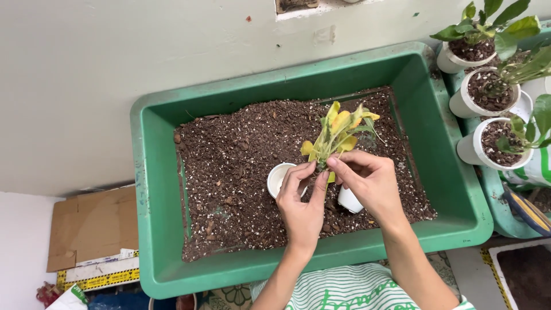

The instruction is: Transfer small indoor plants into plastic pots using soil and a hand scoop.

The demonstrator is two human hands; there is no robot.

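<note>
Green plastic walled the tray, keeping loose potting soil contained. Over it, the left hand and right hand both pinched the base of a yellowing seedling, holding it upright above a white cup. 3 potted plants stood just beside the tray.

Our left hand and right hand side by side, fingertips pinched together, forearms angled inward.
</note>
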